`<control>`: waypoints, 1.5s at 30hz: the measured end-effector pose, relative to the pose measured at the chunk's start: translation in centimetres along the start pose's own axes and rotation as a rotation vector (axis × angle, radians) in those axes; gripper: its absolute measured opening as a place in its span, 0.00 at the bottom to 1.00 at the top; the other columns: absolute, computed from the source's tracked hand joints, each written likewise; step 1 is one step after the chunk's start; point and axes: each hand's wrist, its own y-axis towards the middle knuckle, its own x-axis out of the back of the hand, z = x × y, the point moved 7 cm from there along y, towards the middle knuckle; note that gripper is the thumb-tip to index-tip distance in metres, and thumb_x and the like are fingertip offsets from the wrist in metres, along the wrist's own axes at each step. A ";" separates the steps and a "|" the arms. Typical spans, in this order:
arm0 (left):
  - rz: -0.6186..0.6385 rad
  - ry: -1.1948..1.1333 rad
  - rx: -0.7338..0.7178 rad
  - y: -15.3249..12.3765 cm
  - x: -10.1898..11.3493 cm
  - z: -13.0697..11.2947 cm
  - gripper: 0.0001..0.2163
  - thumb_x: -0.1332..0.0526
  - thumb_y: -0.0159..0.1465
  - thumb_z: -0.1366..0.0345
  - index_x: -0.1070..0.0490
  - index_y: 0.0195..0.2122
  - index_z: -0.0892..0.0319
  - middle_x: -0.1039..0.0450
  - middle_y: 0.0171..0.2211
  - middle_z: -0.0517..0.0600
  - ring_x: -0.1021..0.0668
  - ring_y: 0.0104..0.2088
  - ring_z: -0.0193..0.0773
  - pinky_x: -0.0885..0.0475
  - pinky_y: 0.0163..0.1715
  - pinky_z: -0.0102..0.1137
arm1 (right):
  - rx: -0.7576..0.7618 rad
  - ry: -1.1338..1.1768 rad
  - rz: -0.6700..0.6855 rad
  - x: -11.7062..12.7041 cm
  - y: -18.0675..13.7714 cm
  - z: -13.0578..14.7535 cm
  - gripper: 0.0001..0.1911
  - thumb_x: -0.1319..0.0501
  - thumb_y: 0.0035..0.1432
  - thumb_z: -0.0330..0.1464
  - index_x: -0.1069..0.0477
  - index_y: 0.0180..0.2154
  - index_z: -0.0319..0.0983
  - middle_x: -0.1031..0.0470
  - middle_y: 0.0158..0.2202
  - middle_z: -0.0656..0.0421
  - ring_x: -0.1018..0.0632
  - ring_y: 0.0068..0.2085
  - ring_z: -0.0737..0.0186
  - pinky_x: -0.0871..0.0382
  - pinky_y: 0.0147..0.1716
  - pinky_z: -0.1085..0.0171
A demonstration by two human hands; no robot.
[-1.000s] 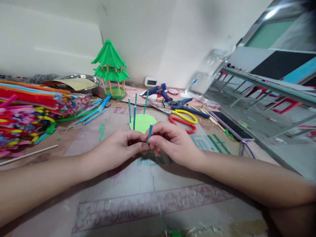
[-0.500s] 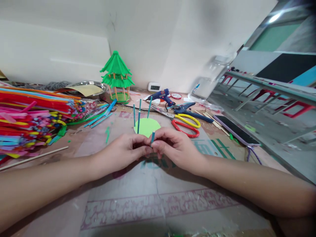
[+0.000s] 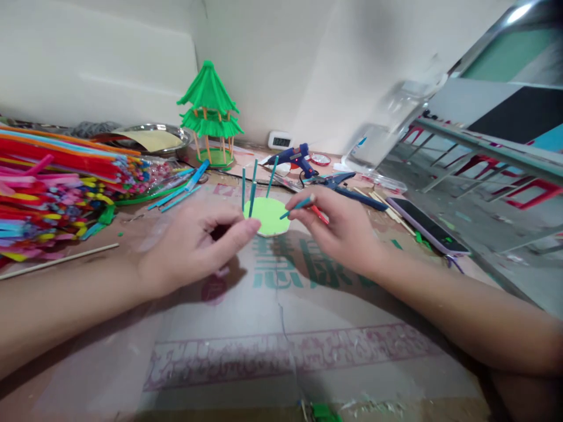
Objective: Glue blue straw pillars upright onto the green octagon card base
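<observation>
A short blue stick [image 3: 303, 203] slants in my right hand [image 3: 341, 231], pinched between thumb and fingertips above the right edge of a light-green disc [image 3: 269, 221]. Several similar blue sticks [image 3: 252, 198] stand upright on the disc along its left and back edges. My left hand [image 3: 200, 243] hovers at the disc's front left, thumb stretched forward and fingers loosely bent. Nothing shows between them. Behind, a green two-tiered pavilion model [image 3: 210, 111] stands on thin wooden posts.
Bundles of coloured pipe cleaners [image 3: 57, 193] fill the left side, with a wooden stick [image 3: 61, 261] in front. A blue glue gun [image 3: 292, 157], pliers [image 3: 352, 190] and a phone [image 3: 426, 225] lie behind and right. A metal bowl [image 3: 176, 138] and digital timer [image 3: 280, 140] sit near the wall.
My hands have moved apart. The blue stick, upright between both hands before, now tilts in my right hand alone. My left hand has drawn back leftward and loosened. The view has shifted slightly.
</observation>
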 end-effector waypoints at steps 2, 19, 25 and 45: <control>-0.131 0.189 -0.065 0.2 1.4 0.4 0.20 0.44 0.69 0.55 0.35 0.22 0.57 0.33 0.20 0.45 0.31 0.23 0.33 0.38 0.27 0.30 | -0.228 0.200 -0.015 -1.0 -0.2 -1.6 0.08 0.43 0.72 0.36 0.30 0.39 0.41 0.24 0.32 0.60 0.23 0.34 0.62 0.30 0.36 0.62; 0.057 0.466 -0.008 2.1 -1.0 3.8 0.16 0.41 0.69 0.53 0.20 0.49 0.56 0.23 0.27 0.47 0.28 0.25 0.36 0.41 0.29 0.31 | -0.325 0.244 -0.004 -3.1 -0.7 -3.5 0.09 0.41 0.71 0.37 0.33 0.35 0.45 0.28 0.30 0.61 0.26 0.33 0.59 0.31 0.37 0.59; 0.070 0.497 -0.007 2.2 -1.2 4.0 0.16 0.41 0.68 0.53 0.20 0.48 0.55 0.23 0.27 0.48 0.29 0.25 0.36 0.43 0.29 0.31 | -0.315 0.224 0.022 -3.1 -0.7 -3.2 0.09 0.42 0.71 0.36 0.33 0.35 0.44 0.29 0.31 0.61 0.28 0.33 0.61 0.32 0.36 0.60; 0.084 0.521 -0.026 2.2 -1.4 3.8 0.15 0.42 0.69 0.56 0.19 0.47 0.55 0.23 0.26 0.47 0.28 0.24 0.36 0.43 0.29 0.30 | -0.206 0.161 0.055 -3.3 -0.3 -2.7 0.09 0.42 0.70 0.32 0.36 0.33 0.43 0.29 0.32 0.61 0.29 0.32 0.61 0.34 0.35 0.61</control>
